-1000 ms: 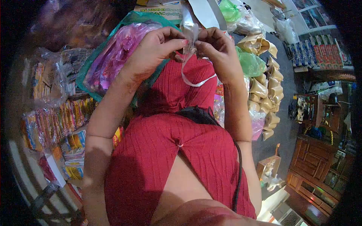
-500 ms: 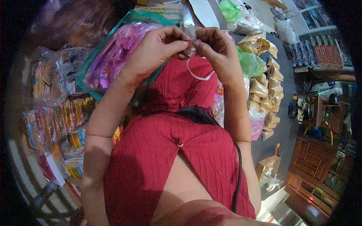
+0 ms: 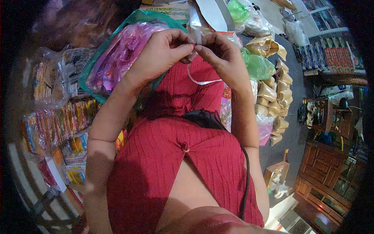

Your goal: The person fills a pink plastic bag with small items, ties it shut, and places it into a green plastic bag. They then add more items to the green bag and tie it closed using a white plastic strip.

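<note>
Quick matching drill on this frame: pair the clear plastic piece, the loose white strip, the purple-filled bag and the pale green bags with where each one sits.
Things:
1. small clear plastic piece
2. thin white strip
3. teal-edged bag of purple plastic
4. pale green plastic bags

Places:
A. beside the right forearm
B. pinched between both hands
C. behind the left hand
D. dangling below the fingertips over the red ribbed garment

Pairs: 1-B, 2-D, 3-C, 4-A. The right hand meets the left at the pinch.

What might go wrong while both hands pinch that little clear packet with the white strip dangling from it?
1. The clear packet is held only by the fingertips of the left hand and right hand, so the grip may slip and drop it.
2. The white strip hangs loose over the red garment and might snag.
3. A dropped piece could get lost among the gold packets.
</note>
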Demonstrator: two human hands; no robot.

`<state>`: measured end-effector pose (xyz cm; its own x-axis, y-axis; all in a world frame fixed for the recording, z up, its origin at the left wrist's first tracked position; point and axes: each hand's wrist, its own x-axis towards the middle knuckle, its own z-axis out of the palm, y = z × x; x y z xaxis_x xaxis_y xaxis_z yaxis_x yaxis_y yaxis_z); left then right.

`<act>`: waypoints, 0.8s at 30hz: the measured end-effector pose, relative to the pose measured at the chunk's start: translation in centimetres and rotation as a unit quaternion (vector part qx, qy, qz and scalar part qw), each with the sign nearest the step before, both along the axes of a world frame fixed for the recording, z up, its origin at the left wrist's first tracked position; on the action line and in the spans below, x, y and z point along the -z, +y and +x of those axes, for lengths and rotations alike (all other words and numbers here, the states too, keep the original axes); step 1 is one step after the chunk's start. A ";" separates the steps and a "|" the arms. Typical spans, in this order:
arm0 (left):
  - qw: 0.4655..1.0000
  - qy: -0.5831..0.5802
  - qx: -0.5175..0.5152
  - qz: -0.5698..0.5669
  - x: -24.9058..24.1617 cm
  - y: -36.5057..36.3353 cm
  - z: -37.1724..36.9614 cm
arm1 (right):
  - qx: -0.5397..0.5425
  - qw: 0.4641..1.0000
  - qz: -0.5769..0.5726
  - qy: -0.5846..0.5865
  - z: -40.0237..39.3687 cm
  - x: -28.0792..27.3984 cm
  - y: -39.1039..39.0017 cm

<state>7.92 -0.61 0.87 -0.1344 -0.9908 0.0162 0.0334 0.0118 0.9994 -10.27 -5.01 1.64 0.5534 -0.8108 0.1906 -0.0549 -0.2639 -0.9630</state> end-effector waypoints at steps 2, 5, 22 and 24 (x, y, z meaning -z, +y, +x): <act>1.000 -0.010 0.001 -0.008 0.1 0.1 0.0 | -0.002 1.000 0.002 0.001 0.0 0.2 0.1; 0.997 -0.073 -0.016 -0.033 0.2 0.0 -0.1 | 0.030 0.995 -0.075 0.052 0.1 0.5 0.1; 0.707 -0.120 -0.662 -0.217 -7.9 19.9 31.3 | 0.616 0.731 0.244 -0.162 -38.5 23.9 -12.1; 0.623 -0.197 -0.726 -0.218 -9.3 24.2 33.9 | 0.719 0.669 0.177 -0.062 -42.3 26.8 -10.8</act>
<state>41.85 23.60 10.15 0.8188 0.0130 0.5739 -0.5741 0.0170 0.8186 -52.61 -15.84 -25.12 -0.8494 -0.4952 -0.1823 0.0794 0.2217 -0.9719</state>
